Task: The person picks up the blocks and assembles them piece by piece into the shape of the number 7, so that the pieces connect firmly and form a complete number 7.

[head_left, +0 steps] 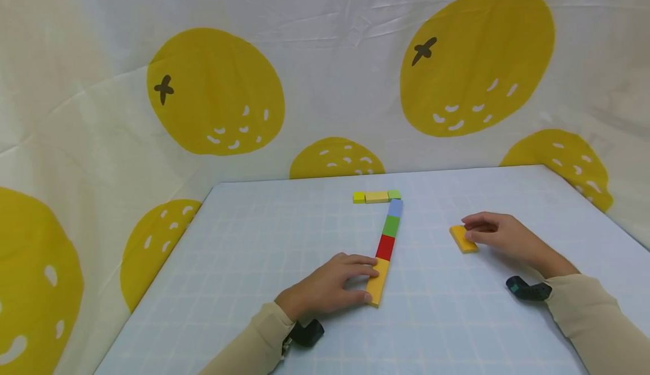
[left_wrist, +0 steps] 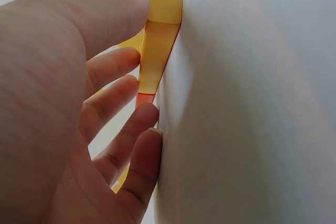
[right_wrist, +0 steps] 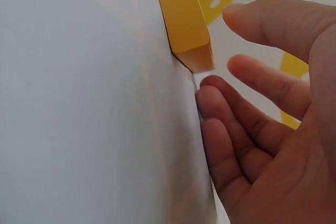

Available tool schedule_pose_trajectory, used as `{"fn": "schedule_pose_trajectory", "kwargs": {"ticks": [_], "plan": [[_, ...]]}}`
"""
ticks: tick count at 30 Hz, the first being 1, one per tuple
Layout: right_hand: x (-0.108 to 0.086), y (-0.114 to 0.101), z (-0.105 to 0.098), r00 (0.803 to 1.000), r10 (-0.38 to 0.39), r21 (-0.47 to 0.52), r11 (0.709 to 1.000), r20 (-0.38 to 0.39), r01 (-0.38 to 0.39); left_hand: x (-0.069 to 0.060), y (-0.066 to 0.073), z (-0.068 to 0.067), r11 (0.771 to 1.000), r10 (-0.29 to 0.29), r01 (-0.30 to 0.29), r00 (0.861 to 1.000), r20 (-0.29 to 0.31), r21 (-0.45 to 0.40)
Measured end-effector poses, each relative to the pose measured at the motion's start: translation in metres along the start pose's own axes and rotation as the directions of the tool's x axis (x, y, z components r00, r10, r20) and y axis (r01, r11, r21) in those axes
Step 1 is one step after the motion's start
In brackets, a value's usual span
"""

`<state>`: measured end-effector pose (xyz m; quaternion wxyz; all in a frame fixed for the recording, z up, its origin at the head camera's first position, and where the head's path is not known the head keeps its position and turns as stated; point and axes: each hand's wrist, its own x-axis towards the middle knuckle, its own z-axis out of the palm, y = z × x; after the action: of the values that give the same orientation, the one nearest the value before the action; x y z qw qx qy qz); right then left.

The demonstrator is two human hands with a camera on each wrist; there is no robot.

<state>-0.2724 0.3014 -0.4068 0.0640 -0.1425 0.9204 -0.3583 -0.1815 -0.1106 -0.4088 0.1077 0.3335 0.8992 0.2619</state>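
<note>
On the table, my left hand (head_left: 332, 286) reaches to a long orange-yellow block (head_left: 377, 287), the near end of a row. Its thumb and fingertips touch that block, with the fingers loosely extended, as the left wrist view (left_wrist: 110, 124) also shows. Beyond it, end to end, lie a red block (head_left: 385, 248), a green block (head_left: 391, 226) and a light blue block (head_left: 395, 207). Over a separate orange-yellow block (head_left: 463, 239) to the right hovers my right hand (head_left: 510, 241). In the right wrist view, a gap shows between its fingers and that block (right_wrist: 185, 17).
At the row's far end, a light green block (head_left: 394, 194), a tan block (head_left: 377, 197) and a yellow block (head_left: 359, 197) lie crosswise. A pale checked cloth covers the table (head_left: 244, 251). Behind stands a white curtain (head_left: 335, 82) printed with yellow fruit.
</note>
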Motion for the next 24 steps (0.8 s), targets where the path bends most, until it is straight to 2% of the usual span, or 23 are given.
{"fn": "schedule_pose_trajectory", "kwargs": {"ticks": [9,24], "plan": [[-0.0013,-0.0042,0.0061,1.0,-0.019,-0.031,0.999,0.012,0.02,0.001,0.0003,-0.0001,1.0,-0.018,0.018,1.0,0.011,0.004],[-0.0013,-0.0091,0.0093,0.999,-0.053,-0.097,0.994,0.012,0.054,0.0015,-0.0006,0.0,1.0,-0.015,0.015,1.0,0.014,-0.003]]}}
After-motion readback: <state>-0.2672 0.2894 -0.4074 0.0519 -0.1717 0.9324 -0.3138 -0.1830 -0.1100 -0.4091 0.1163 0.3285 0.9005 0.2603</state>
